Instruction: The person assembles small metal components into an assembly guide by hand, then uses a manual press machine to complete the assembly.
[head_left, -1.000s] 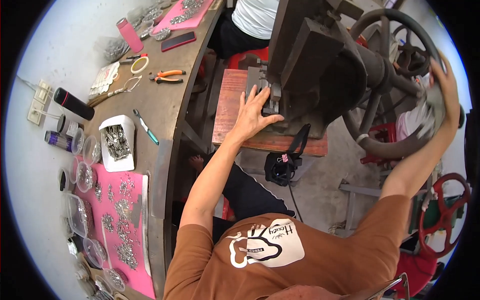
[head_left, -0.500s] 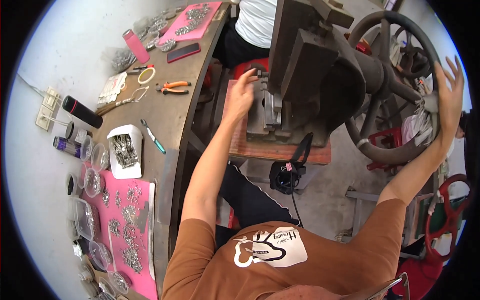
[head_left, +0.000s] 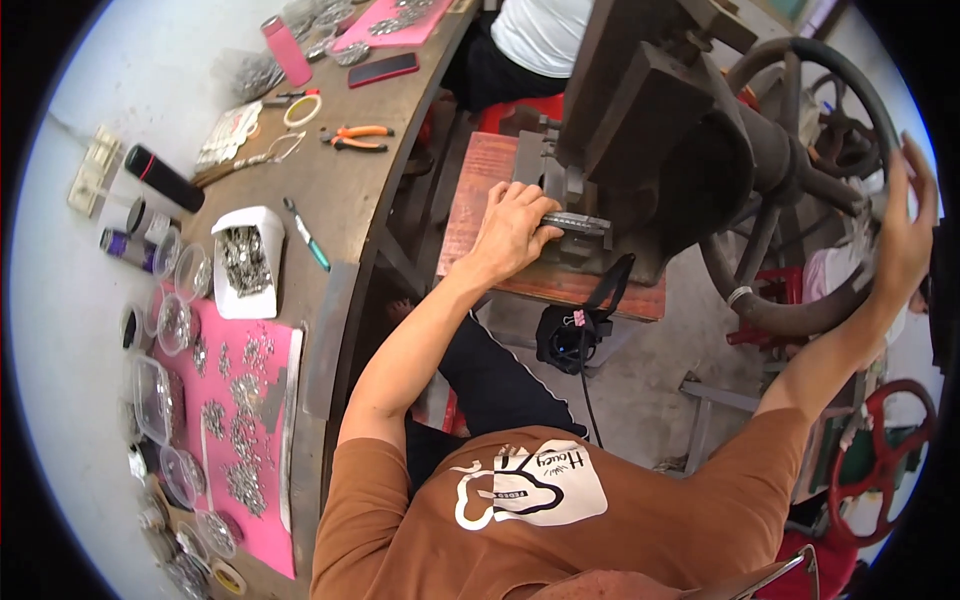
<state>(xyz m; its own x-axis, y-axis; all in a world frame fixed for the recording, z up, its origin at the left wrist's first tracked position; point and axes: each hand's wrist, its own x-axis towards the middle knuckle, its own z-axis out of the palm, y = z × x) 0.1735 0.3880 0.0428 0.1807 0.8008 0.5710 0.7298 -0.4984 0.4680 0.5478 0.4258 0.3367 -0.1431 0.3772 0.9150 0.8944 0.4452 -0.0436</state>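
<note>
At the bed of the dark metal press (head_left: 645,135), my left hand (head_left: 512,232) has its thumb and fingers closed on the near end of a narrow grey metal bar (head_left: 582,223). The bar lies crosswise, its far end under the press head. What the curled fingertips touch beneath it is hidden. To the right, my right hand (head_left: 905,225) is against the outer rim of the large handwheel (head_left: 845,62), fingers stretched upward and apart. The press stands on a reddish wooden board (head_left: 470,190).
A long workbench (head_left: 345,205) runs along the left with orange-handled pliers (head_left: 357,138), a white tray (head_left: 247,300) of metal parts, and a pink mat (head_left: 270,520) with small pieces. A black bag (head_left: 575,338) hangs below the press. Another person (head_left: 535,40) sits beyond.
My left hand has come from the far side of the press bed nearer to me and closed on the bar, which now lies crosswise. My right hand stays at the wheel, slightly lower.
</note>
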